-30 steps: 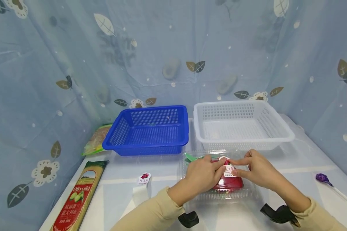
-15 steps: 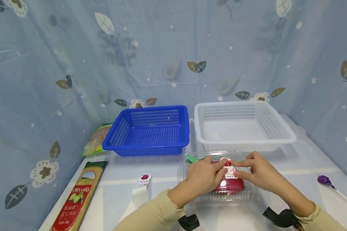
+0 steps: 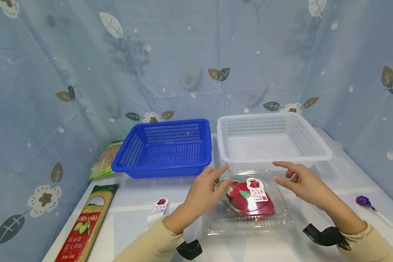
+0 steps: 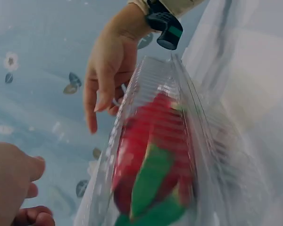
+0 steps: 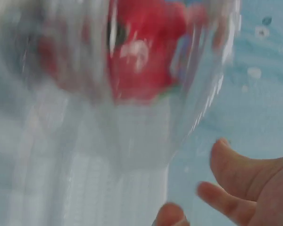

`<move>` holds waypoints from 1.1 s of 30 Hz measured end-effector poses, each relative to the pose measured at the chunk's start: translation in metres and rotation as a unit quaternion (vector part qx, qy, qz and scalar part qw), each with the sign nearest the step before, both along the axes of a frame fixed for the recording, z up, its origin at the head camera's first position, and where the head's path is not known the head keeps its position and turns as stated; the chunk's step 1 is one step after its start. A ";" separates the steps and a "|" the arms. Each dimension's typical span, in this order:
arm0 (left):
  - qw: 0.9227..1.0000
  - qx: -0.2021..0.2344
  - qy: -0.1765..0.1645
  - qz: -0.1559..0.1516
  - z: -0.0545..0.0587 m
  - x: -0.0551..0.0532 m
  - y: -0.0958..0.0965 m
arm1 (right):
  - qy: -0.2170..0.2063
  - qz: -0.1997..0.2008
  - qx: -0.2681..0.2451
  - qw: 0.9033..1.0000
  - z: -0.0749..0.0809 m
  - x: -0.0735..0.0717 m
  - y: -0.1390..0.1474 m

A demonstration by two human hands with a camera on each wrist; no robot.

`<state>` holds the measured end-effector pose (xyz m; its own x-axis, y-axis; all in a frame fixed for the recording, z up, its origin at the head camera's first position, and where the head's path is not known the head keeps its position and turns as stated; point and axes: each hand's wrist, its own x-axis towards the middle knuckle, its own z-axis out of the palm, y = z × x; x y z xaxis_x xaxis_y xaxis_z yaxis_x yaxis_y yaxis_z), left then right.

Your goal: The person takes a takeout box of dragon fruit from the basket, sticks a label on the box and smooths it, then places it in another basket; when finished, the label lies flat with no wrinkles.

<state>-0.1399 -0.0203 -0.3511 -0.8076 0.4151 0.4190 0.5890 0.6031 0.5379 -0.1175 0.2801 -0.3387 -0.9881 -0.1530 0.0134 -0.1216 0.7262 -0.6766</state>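
A clear plastic clamshell box (image 3: 213, 222) sits with its lid down on the table, and a red dragon fruit (image 3: 237, 199) with green scales lies inside. On the lid is a white label (image 3: 257, 190) with a dragon fruit picture. My left hand (image 3: 201, 191) hovers at the box's left side with fingers spread, holding nothing. At the box's right side, my right hand (image 3: 304, 185) is raised and holds nothing, thumb and index finger apart. The left wrist view shows the dragon fruit (image 4: 153, 155) close up through the box wall, with the right hand (image 4: 108, 70) beyond.
Behind the box stand a blue basket (image 3: 163, 171) and a white basket (image 3: 275, 160). Along the left lie a pasta packet (image 3: 85, 227) and a bag (image 3: 106, 160). A label strip (image 3: 160, 205) is left of the box, and a purple lollipop (image 3: 365, 201) is far right.
Both hands have come off the lid, the left moving left and the right moving slightly right. The label, earlier under the fingers, is now uncovered.
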 end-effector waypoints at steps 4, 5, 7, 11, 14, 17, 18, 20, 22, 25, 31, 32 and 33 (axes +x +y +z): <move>0.994 0.065 -0.050 0.072 -0.010 0.002 -0.025 | -0.048 -0.030 -0.077 0.995 -0.005 -0.014 0.015; 0.991 0.076 -0.069 0.088 -0.014 0.003 -0.030 | -0.055 -0.033 -0.096 0.993 -0.006 -0.017 0.018; 0.981 0.098 -0.129 0.109 -0.022 0.005 -0.037 | -0.071 -0.036 -0.136 0.987 -0.009 -0.025 0.023; 0.943 0.151 -0.284 0.087 -0.036 0.009 -0.043 | -0.098 -0.039 -0.193 0.975 -0.016 -0.039 0.031; 0.909 0.180 -0.373 0.045 -0.043 0.011 -0.043 | -0.114 -0.041 -0.227 0.966 -0.022 -0.046 0.034; 0.890 0.194 -0.413 0.010 -0.046 0.010 -0.042 | -0.116 -0.031 -0.262 0.958 -0.029 -0.052 0.036; 0.888 0.193 -0.418 0.001 -0.046 0.010 -0.042 | -0.115 -0.027 -0.274 0.954 -0.030 -0.054 0.036; 0.888 0.188 -0.420 -0.014 -0.047 0.008 -0.042 | -0.114 -0.023 -0.296 0.948 -0.033 -0.058 0.036; 0.889 0.177 -0.421 -0.027 -0.047 0.006 -0.042 | -0.114 -0.023 -0.312 0.943 -0.034 -0.061 0.036; 0.888 0.166 -0.426 -0.041 -0.047 0.004 -0.042 | -0.117 -0.032 -0.323 0.939 -0.035 -0.063 0.035; 0.877 0.177 -0.442 -0.065 -0.046 0.001 -0.043 | -0.119 -0.050 -0.331 0.935 -0.038 -0.063 0.031; 0.874 0.182 -0.445 -0.069 -0.046 0.001 -0.043 | -0.120 -0.051 -0.337 0.932 -0.038 -0.063 0.030; 0.872 0.186 -0.446 -0.071 -0.046 0.000 -0.044 | -0.122 -0.052 -0.346 0.929 -0.038 -0.063 0.030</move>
